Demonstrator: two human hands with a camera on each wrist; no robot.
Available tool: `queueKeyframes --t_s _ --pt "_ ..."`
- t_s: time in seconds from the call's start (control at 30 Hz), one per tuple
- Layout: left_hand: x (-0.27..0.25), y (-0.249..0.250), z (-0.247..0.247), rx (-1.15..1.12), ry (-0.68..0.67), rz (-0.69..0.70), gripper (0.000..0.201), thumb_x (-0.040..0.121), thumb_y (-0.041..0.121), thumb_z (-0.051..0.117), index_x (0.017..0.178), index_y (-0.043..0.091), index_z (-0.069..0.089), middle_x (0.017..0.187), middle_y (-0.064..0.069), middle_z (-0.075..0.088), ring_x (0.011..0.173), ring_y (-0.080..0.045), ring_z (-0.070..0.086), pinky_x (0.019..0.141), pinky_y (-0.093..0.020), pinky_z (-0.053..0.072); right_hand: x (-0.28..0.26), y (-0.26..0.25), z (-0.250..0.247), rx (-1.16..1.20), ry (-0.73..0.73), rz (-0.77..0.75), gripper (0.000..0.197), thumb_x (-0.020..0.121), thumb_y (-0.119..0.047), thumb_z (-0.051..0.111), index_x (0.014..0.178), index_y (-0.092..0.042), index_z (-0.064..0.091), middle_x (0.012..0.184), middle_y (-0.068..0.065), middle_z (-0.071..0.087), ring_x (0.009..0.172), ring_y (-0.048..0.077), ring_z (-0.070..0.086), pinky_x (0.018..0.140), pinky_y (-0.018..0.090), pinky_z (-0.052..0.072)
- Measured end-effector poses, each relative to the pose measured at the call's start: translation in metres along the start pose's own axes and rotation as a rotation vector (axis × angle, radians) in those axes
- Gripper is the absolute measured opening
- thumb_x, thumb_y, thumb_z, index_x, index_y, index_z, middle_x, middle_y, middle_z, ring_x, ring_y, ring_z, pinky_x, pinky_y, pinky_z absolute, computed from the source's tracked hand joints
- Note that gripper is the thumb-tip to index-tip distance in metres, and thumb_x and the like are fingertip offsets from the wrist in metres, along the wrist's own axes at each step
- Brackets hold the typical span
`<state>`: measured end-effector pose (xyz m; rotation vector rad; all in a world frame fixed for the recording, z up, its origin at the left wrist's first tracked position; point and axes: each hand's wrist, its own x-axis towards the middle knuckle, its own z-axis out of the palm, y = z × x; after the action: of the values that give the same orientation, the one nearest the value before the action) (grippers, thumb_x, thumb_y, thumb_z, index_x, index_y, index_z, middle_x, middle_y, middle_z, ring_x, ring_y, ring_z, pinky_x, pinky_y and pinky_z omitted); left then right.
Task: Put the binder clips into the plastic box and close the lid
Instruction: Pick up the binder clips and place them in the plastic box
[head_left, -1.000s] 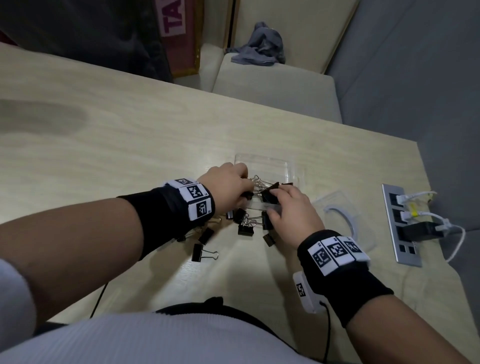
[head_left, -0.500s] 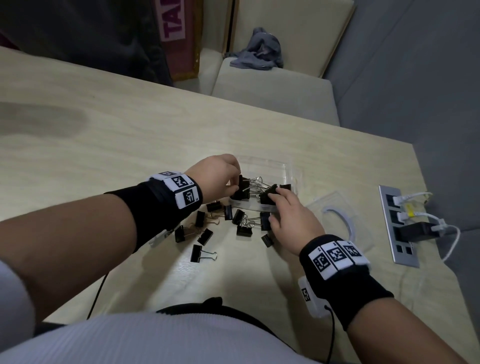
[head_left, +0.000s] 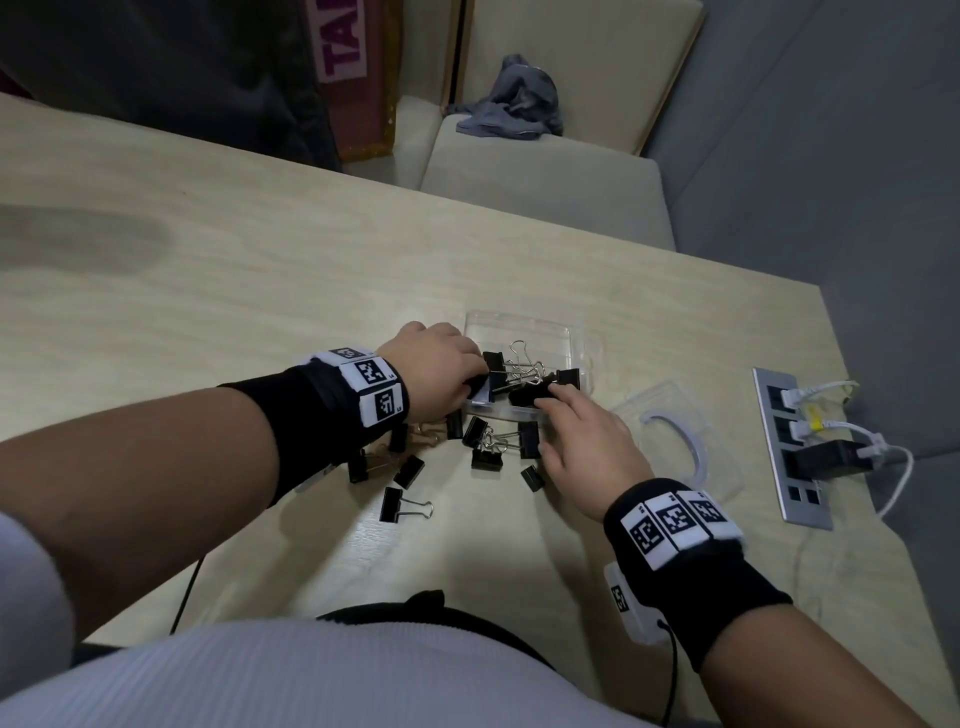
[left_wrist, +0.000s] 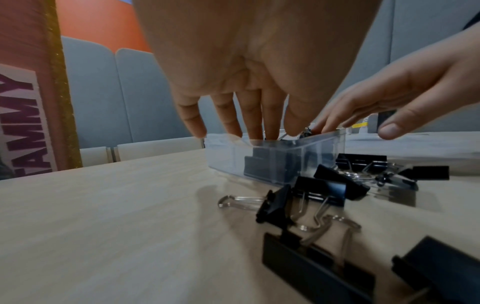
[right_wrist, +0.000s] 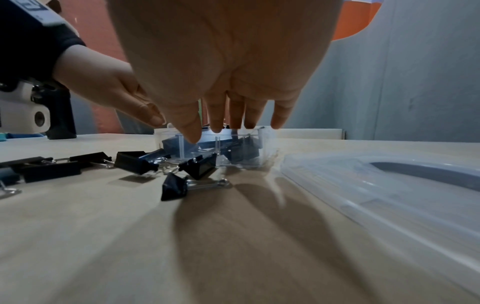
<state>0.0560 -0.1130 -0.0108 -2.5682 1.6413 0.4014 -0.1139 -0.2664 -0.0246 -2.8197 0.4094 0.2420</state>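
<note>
Room: pale wood-grain table (head_left: 260, 270) with a cushioned bench and grey wall behind it
Left hand: the left hand (head_left: 436, 364) reaches over the near-left rim of the plastic box (head_left: 524, 327); its fingers point straight down into the box and pinch nothing that shows
Right hand: the right hand (head_left: 582, 441) has its fingers spread and extended, the tips over the box's near rim, nothing clasped
Change: a second ago both hands carried clips at the rim; now those clips lie in the box, so one more load is in
Binder clips: several binder clips (head_left: 514, 374) sit in the box, others (head_left: 488, 441) lie scattered on the table just before it; black folded steel bodies, shiny wire loop handles
Box: clear, thin-walled, rectangular, open
Lid: the clear lid (head_left: 675, 447) lies flat to the right, apart from the box, still to be fitted
</note>
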Motion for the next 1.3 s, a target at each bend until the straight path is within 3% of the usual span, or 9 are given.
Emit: queueKeyframes --t_s 0.1,0.2,0.27,0.37,0.43,0.57,0.9,1.17,1.3 --pt "-0.007 -0.002 0.001 -0.048 0.046 0.003 0.04 0.093 0.033 0.046 0.133 0.032 0.051 0.139 0.007 0.051 0.127 -0.02 0.046 0.1 -0.041 0.041 -0.003 0.001 0.001 0.022 0.084 -0.023 0.039 0.088 -0.022 0.055 0.127 -0.021 0.054 0.132 0.0 0.05 0.122 0.022 0.046 0.103 0.041 0.036" --pt "-0.019 -0.006 0.002 -0.043 0.078 0.004 0.036 0.09 0.033 0.049 0.125 0.028 0.055 0.127 0.001 0.055 0.115 -0.024 0.051 0.091 -0.038 0.042 -0.008 -0.001 0.004 0.036 0.05 -0.069 0.029 0.088 -0.022 0.054 0.116 -0.02 0.06 0.114 -0.001 0.055 0.107 0.021 0.052 0.091 0.036 0.045" --pt "-0.029 -0.006 0.007 -0.017 0.077 0.061 0.033 0.088 0.033 0.05 0.118 0.025 0.059 0.116 0.0 0.059 0.104 -0.025 0.056 0.082 -0.037 0.045 -0.011 -0.002 0.009 0.017 -0.018 -0.1 0.035 0.088 -0.022 0.053 0.123 -0.021 0.057 0.123 -0.001 0.055 0.114 0.021 0.051 0.094 0.036 0.044" --pt "-0.039 -0.002 0.017 0.007 0.042 0.192 0.041 0.083 0.04 0.039 0.114 0.023 0.062 0.108 -0.002 0.063 0.095 -0.027 0.061 0.073 -0.037 0.048 -0.014 -0.005 0.017 0.0 -0.117 -0.074 0.055 0.087 -0.026 0.056 0.14 -0.021 0.042 0.145 -0.002 0.039 0.126 0.023 0.043 0.104 0.036 0.04" --pt "-0.043 0.003 0.025 0.035 0.003 0.237 0.043 0.088 0.038 0.041 0.128 0.028 0.055 0.124 0.001 0.059 0.106 -0.026 0.058 0.079 -0.038 0.049 -0.016 -0.009 0.022 0.011 -0.128 -0.032 0.058 0.085 -0.027 0.059 0.14 -0.02 0.039 0.148 -0.001 0.033 0.126 0.023 0.043 0.105 0.035 0.039" --pt "-0.043 0.015 0.038 0.067 -0.049 0.253 0.054 0.092 0.035 0.045 0.145 0.035 0.032 0.148 0.007 0.04 0.122 -0.023 0.048 0.089 -0.041 0.047 -0.019 -0.017 0.028 0.054 -0.093 0.005 0.051 0.082 -0.022 0.06 0.13 -0.018 0.043 0.124 0.003 0.041 0.107 0.024 0.052 0.089 0.038 0.05" --pt "-0.039 0.02 0.035 0.129 -0.13 0.193 0.035 0.092 0.029 0.05 0.126 0.023 0.052 0.126 -0.001 0.049 0.116 -0.025 0.047 0.09 -0.041 0.042 -0.021 -0.017 0.028 0.055 -0.103 0.014 0.041 0.088 -0.026 0.057 0.127 -0.019 0.05 0.124 0.003 0.05 0.112 0.024 0.052 0.093 0.037 0.047" --pt "-0.042 0.016 0.033 0.13 -0.091 0.144 0.038 0.098 0.043 0.036 0.125 0.023 0.052 0.123 0.002 0.055 0.115 -0.024 0.051 0.091 -0.037 0.039 -0.012 -0.021 0.006 0.119 0.117 -0.011 0.026 0.095 -0.03 0.044 0.109 -0.014 0.058 0.108 0.003 0.059 0.097 0.022 0.056 0.079 0.036 0.047" --pt "-0.044 0.014 0.026 0.077 -0.026 0.126 0.039 0.098 0.042 0.034 0.12 0.018 0.054 0.118 -0.003 0.058 0.11 -0.027 0.055 0.089 -0.038 0.042 -0.001 -0.018 0.001 0.163 0.133 -0.045 0.029 0.096 -0.028 0.044 0.116 -0.011 0.056 0.134 0.005 0.051 0.119 0.023 0.05 0.098 0.038 0.043"
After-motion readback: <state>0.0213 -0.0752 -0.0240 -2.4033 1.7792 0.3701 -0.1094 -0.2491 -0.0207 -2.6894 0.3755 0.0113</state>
